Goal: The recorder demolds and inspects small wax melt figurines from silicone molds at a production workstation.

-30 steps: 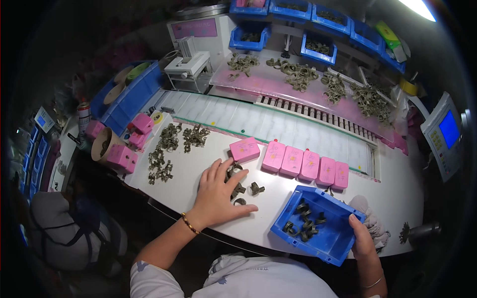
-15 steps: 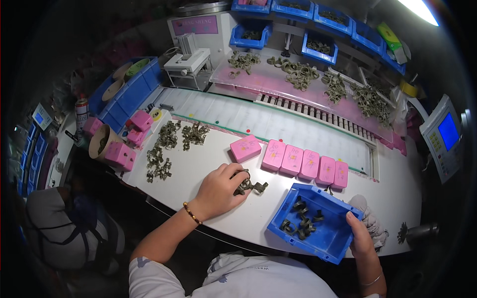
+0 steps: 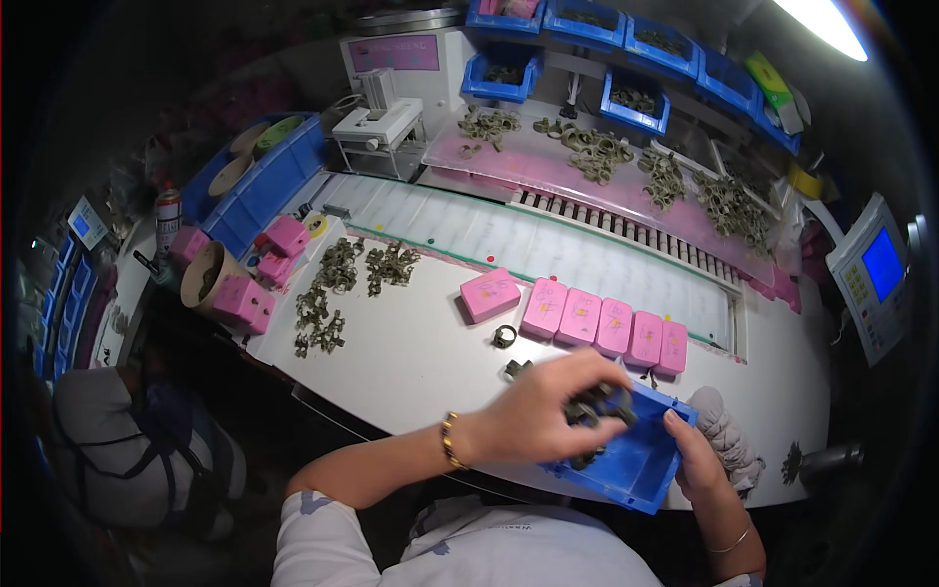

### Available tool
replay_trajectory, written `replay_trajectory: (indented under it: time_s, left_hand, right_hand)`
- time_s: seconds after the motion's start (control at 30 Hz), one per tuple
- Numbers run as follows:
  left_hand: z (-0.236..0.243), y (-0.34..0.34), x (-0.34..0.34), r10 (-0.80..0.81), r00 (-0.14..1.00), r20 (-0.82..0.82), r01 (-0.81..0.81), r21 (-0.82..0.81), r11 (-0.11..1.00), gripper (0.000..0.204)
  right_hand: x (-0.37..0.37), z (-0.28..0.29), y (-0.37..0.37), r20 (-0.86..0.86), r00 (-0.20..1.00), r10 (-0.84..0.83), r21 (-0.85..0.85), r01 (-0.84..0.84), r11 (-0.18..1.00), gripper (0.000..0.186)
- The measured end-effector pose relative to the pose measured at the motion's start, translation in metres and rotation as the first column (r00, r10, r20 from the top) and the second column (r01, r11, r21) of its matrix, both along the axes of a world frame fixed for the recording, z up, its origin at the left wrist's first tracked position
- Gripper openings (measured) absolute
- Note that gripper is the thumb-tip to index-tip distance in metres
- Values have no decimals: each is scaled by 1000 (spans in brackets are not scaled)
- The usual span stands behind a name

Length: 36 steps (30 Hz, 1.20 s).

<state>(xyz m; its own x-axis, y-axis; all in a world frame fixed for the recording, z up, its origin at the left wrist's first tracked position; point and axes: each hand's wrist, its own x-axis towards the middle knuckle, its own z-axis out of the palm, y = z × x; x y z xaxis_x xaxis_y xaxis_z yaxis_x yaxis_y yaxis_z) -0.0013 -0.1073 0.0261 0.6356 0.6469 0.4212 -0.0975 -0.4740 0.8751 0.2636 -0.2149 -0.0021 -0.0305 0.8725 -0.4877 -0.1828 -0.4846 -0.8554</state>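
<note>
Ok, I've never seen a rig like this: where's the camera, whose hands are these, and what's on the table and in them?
No robot here: these are one person's bare hands, seen from above by a wide fisheye camera worn on the head, so straight edges bend near the rim. The left hand holds some dark ring-like pieces over a blue bin, whose edge the right hand grips. On the white table lie a loose ring, heaps of similar pieces to the left, and a row of pink blocks.
</note>
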Motion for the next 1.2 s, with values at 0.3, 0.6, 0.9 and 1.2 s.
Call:
replay_trajectory:
  time_s: [0.3,0.6,0.9,1.2]
  left_hand:
    - [-6,-9,20,-112,994,1,110,199,974,36]
    - [-37,21,-54,497,684,-533,-289,427,857,45]
    - [-57,24,-55,411,765,-497,-245,365,898,21]
    - [-52,30,-48,258,880,-399,-279,7,960,16]
  right_hand:
    - [-1,-1,-8,-37,999,-38,18,38,999,43]
    - [16,1,-17,-18,995,-95,66,96,993,47]
    - [13,2,-15,19,997,-71,71,70,995,49]
    - [8,4,-9,5,998,-62,54,62,997,47]
